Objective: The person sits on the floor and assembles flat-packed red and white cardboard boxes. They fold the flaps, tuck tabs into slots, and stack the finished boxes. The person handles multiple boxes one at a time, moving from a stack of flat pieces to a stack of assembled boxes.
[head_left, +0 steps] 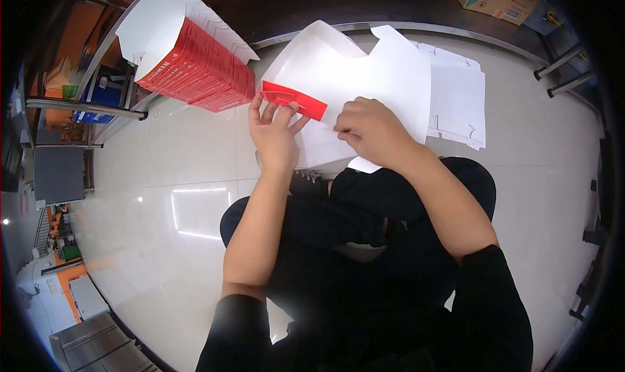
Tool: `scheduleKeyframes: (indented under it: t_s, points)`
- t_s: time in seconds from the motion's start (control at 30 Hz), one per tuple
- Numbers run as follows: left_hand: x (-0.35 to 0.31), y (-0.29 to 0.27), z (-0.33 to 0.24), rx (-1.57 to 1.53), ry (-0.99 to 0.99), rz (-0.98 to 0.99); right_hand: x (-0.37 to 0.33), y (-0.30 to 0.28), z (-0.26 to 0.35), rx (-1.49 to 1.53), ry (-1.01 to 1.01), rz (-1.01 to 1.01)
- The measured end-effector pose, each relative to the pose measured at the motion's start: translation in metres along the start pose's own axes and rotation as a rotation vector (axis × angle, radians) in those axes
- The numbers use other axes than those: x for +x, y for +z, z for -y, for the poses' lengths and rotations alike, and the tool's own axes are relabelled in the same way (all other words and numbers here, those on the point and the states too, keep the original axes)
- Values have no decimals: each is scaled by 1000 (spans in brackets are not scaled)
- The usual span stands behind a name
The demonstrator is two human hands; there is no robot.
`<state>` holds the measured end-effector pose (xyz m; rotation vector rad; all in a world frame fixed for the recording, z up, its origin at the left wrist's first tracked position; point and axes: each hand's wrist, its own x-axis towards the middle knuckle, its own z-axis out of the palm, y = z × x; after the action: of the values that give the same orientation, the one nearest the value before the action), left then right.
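A partly folded cardboard box (pixel 371 79), white inside with a red front panel (pixel 311 106), lies ahead of my knees. My left hand (pixel 277 128) grips the red panel, its fingertips against the outer face and its thumb side toward the box. To the right, my right hand (pixel 374 131) is closed over the near side of the box. Its thumb and fingers are drawn together; whatever sits between them is hidden. White flaps (pixel 390 43) stick up at the far side of the box.
A tall stack of folded red-and-white boxes (pixel 202 69) stands at the far left. Flat white cardboard sheets (pixel 457 95) lie right of the box. A dark shelf (pixel 293 7) with metal edging runs along the back, holding a brown carton (pixel 498 0). My crossed legs (pixel 364 203) are close below.
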<state>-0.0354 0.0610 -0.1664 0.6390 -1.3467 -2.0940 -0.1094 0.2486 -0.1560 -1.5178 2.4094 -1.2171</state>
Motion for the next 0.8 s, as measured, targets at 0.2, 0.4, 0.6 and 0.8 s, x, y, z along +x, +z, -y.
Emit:
scheduleKeyframes:
  t_s: [0.2,0.4,0.6,0.8]
  points:
    - [4,-3,-3,98,-63,-8,-4,11,6,-84,-11,-97]
    - [-4,8,4,408,281,202,4,5,0,361,577,-200]
    - [-15,15,1,499,404,278,1,5,7,372,663,-182]
    - [-22,16,14,624,372,377,3,12,9,209,534,-243]
